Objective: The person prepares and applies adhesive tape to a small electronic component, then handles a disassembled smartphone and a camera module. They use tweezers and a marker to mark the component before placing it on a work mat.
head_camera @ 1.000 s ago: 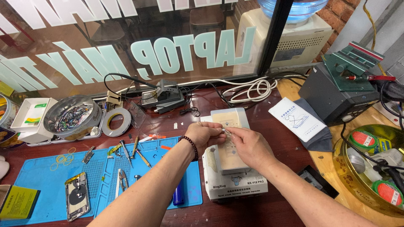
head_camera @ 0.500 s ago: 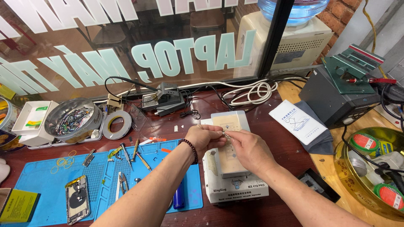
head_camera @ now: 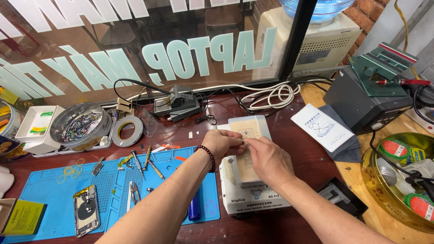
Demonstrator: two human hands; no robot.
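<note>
Both hands meet above a small white heating machine (head_camera: 253,199) that stands on the dark red bench (head_camera: 307,149). On top of this machine lies a beige pad (head_camera: 246,129), and the hands work just over its middle part. The left hand (head_camera: 220,143), with a dark bead bracelet (head_camera: 209,158) on the wrist, is curled almost closed, the fingers bent together toward the right hand. The right hand (head_camera: 269,159) is also nearly closed, and its thumb and first finger pinch something very small and thin; I cannot tell what it is. To the left of the machine a blue work mat (head_camera: 45,190) lies on the bench, with tweezers (head_camera: 133,193) and an opened phone (head_camera: 86,216) on it. Behind the mat stand a round tin of small parts (head_camera: 81,126) and a roll of tape (head_camera: 127,131). To the right of the machine there is a white packet (head_camera: 322,126) on a grey cloth (head_camera: 347,150).
</note>
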